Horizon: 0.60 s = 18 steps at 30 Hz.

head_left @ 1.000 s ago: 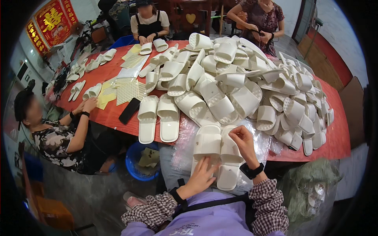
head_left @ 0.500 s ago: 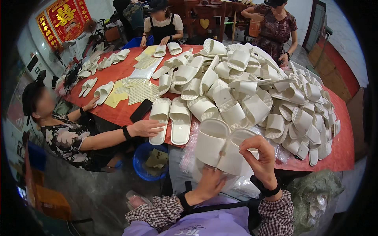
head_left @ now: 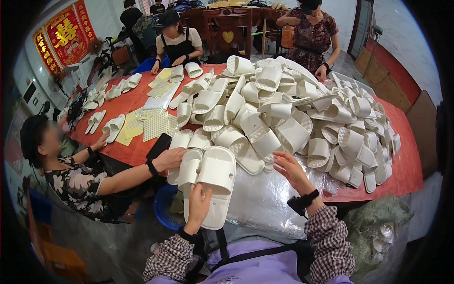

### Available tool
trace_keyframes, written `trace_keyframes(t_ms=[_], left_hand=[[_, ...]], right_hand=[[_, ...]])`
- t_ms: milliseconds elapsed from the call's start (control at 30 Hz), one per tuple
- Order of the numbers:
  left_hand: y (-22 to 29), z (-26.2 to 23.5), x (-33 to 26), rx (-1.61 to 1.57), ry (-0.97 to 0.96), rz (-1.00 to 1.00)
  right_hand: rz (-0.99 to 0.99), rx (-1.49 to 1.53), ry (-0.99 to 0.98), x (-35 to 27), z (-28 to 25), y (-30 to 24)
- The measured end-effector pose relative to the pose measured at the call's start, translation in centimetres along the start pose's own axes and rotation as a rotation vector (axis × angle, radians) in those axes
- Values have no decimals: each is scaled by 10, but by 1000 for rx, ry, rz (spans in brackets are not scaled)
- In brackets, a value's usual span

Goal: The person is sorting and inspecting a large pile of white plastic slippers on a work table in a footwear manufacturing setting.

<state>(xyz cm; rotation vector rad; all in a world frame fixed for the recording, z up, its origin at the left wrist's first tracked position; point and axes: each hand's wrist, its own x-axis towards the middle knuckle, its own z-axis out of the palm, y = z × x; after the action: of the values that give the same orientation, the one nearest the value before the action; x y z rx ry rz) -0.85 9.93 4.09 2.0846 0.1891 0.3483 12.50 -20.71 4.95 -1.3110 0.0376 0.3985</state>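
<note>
A pair of white slippers (head_left: 216, 181) is in my left hand (head_left: 198, 206), whose fingers grip them at the straps. They are tilted over the table's near edge, in front of another pair of white slippers (head_left: 178, 142). My right hand (head_left: 292, 171) is empty, its fingers apart, just short of the large heap of white slippers (head_left: 272, 106). Below that hand lies a clear plastic sheet or bag (head_left: 267, 199). A co-worker's hand (head_left: 170, 159) reaches in from the left, close to the slippers I hold.
The table has a red top (head_left: 407, 161). Yellowish sticker sheets (head_left: 156, 124) and a dark phone (head_left: 158, 146) lie on its left part. A blue basin (head_left: 165, 213) stands on the floor, and a greenish plastic sack (head_left: 378, 232) at the right. Other people work around the table.
The slippers have moved left in my left hand toward the co-worker. My right hand has come away from beside them, its fingers now spread. The whole view has shifted slightly.
</note>
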Motion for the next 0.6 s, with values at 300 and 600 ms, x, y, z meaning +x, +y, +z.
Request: trace_keyframes(t_ms=[300, 600], left_hand=[[-13, -10, 2, 83, -21, -2], [-73, -15, 38, 337, 108, 202]], right_hand=[[-143, 100, 27, 53, 8, 1], [-399, 54, 255, -7, -38, -73]])
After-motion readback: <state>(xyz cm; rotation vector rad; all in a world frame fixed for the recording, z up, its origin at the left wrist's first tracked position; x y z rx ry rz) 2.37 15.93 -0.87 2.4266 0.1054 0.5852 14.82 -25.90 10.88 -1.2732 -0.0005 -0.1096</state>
